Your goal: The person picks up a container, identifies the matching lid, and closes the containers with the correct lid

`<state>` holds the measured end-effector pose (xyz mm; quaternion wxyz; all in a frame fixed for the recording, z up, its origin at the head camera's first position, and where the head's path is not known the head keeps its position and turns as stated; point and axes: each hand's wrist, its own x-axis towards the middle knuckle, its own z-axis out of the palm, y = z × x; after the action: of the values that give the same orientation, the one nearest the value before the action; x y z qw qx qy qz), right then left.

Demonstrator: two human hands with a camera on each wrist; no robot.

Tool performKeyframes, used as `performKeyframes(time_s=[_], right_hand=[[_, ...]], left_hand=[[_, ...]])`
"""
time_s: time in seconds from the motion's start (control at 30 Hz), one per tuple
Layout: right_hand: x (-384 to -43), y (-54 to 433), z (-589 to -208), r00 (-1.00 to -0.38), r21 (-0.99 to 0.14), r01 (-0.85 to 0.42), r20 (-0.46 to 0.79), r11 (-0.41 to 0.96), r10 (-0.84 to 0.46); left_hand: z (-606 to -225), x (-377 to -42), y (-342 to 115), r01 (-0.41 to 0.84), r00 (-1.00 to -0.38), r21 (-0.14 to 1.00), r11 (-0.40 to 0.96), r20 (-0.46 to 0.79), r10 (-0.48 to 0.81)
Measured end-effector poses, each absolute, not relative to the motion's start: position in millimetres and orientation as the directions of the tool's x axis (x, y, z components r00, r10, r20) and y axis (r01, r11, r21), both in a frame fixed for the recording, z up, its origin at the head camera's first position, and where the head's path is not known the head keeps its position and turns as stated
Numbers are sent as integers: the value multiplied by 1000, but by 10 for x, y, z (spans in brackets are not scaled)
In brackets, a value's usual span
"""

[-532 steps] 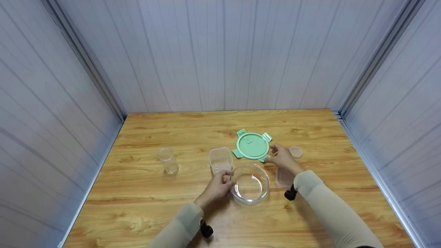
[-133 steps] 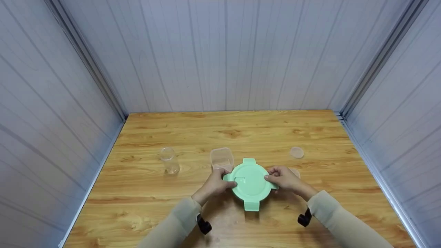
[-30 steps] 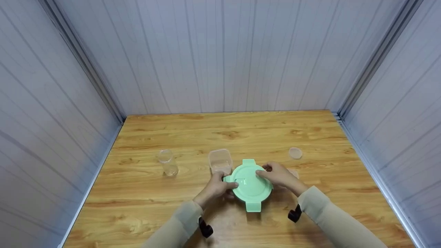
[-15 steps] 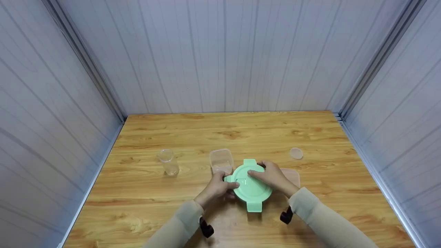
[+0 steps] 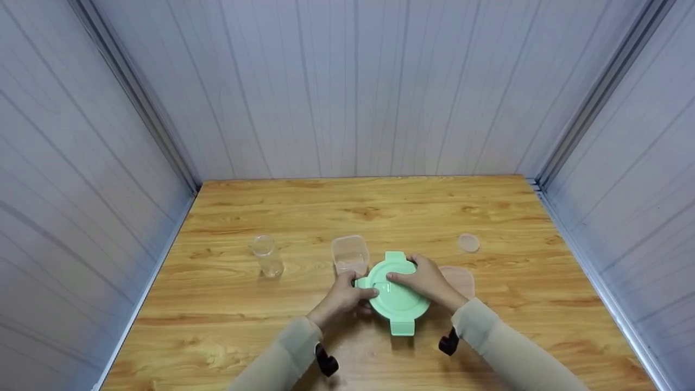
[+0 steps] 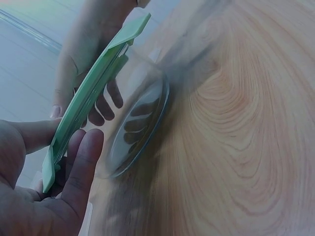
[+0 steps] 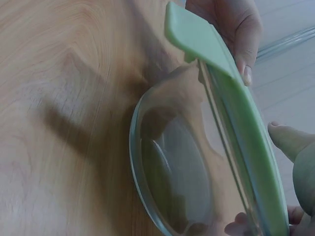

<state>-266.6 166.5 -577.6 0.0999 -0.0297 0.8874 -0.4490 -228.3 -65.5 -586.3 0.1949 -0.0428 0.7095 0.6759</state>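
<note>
A round green snap lid (image 5: 400,301) covers a clear glass bowl (image 7: 170,164) on the table, its flaps sticking outward. My left hand (image 5: 341,297) pinches the lid's left flap, thumb on top and fingers beneath, as the left wrist view shows. Across the lid's right half, my right hand (image 5: 429,279) lays its thumb on top while its fingers wrap down the far side. Through the glass, those right fingers (image 6: 114,93) show beside the bowl wall. The right flap is hidden under the right hand.
A clear square container (image 5: 349,251) stands just behind the left hand. Farther left is a clear cylindrical jar (image 5: 267,258). To the right lie a translucent square lid (image 5: 459,279) and a small round lid (image 5: 468,243). Panel walls (image 5: 347,98) enclose the wooden table (image 5: 228,326).
Over the last second my right hand has slid left over the lid, uncovering more of the square lid. Much earlier, the green lid lay behind the uncovered bowl.
</note>
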Motion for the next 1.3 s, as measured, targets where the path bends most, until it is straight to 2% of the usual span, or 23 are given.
performKeyframes(time_s=[0.57,0.8,1.3], right_hand=[[-2663,1661,-5824,-979,-841,30,-134,540,-154],[-2668,1637,-5848,-979,-855,28,-128,517,-158],[-2661,1686,-5864,-978,-847,19,-126,532,-166]], left_hand=[[-5827,-2229,-642,-310,-930,947,81,-320,182],[-5787,-2205,-723,-305,-935,932,194,-332,125],[-5776,-2170,-793,-123,-980,919,374,-171,99]])
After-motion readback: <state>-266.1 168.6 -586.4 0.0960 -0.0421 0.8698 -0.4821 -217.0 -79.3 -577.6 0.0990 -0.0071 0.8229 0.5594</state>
